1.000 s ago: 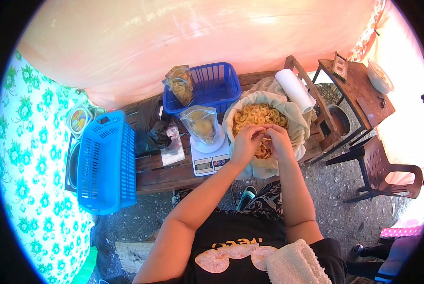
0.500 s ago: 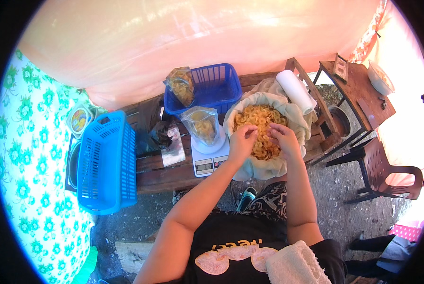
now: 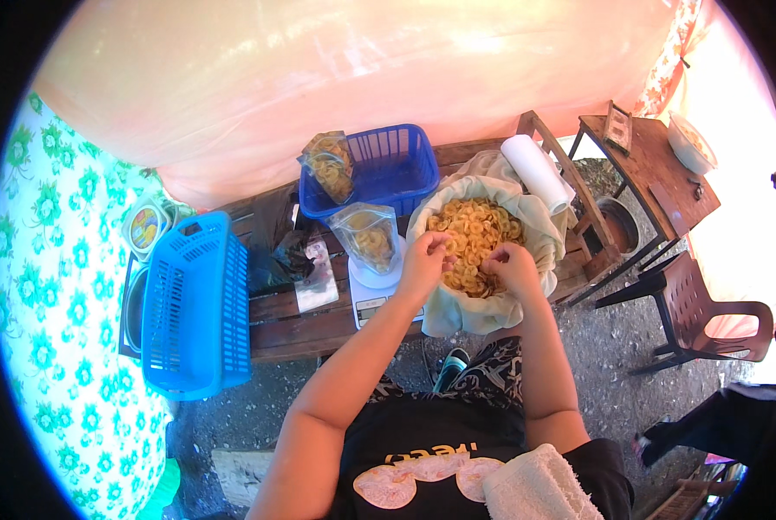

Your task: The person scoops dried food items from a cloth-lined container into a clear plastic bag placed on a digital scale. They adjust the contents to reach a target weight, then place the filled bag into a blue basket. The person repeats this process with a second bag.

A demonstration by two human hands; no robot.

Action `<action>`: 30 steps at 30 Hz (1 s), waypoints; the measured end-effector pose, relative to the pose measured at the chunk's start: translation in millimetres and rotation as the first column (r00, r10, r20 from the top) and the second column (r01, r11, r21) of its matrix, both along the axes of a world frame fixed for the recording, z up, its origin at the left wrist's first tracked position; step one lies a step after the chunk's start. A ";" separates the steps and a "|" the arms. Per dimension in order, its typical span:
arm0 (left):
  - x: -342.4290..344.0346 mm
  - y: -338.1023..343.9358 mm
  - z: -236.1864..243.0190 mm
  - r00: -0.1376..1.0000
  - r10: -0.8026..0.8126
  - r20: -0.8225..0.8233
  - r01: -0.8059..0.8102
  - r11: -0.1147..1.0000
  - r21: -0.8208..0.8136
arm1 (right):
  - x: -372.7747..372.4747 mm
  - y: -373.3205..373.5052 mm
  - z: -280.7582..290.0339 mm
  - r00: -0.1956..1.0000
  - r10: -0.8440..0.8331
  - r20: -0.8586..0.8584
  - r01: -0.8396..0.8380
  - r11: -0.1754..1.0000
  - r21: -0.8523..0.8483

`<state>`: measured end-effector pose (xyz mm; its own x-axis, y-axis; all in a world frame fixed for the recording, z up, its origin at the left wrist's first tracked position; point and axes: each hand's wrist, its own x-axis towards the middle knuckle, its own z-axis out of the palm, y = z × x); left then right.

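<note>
A cloth-lined round container [image 3: 479, 319] full of thin yellow round chips [image 3: 474, 227] stands in front of me. At the left side of the chips, my left hand [image 3: 428, 260] is closed with its fingers curled; whatever it may hold is hidden. My right hand [image 3: 518, 267] pinches at the chips on the near right, its fingertips down among them. Just left of the container, a clear pouch [image 3: 370, 238] partly filled with chips stands open-topped on a white kitchen scale [image 3: 364, 290]. A filled pouch [image 3: 329, 166] leans in a dark blue basket [image 3: 396, 173] behind.
A light blue basket [image 3: 184, 316] stands at the left end of the slatted wooden bench [image 3: 288, 338]. Near the scale lie a black plastic bag [image 3: 271, 251] and a silvery packet [image 3: 318, 282]. A white roll [image 3: 537, 173] rests behind the container. Rightward are a wooden table [image 3: 656, 173] and brown chair [image 3: 708, 312].
My hands have moved apart: the left drew left and slightly nearer, the right lowered into the chips. At the lower right, another person's dark-clothed legs have shifted.
</note>
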<state>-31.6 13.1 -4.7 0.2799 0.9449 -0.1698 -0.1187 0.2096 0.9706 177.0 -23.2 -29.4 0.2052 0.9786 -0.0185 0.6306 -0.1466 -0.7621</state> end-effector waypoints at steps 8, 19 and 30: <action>1.1 8.5 -10.5 0.918 0.014 0.397 0.118 0.945 -0.306 | 7.9 2.1 36.5 0.832 -0.036 -0.553 0.013 0.999 -0.046; -0.2 -5.0 -19.0 0.980 -0.031 0.194 0.075 0.972 -0.221 | -30.2 24.0 34.9 0.981 0.092 -0.169 -0.079 0.994 0.080; 7.7 34.6 -27.6 0.731 0.182 -0.658 0.241 0.833 0.498 | -38.5 29.2 9.6 0.985 0.040 0.170 -0.060 0.991 0.118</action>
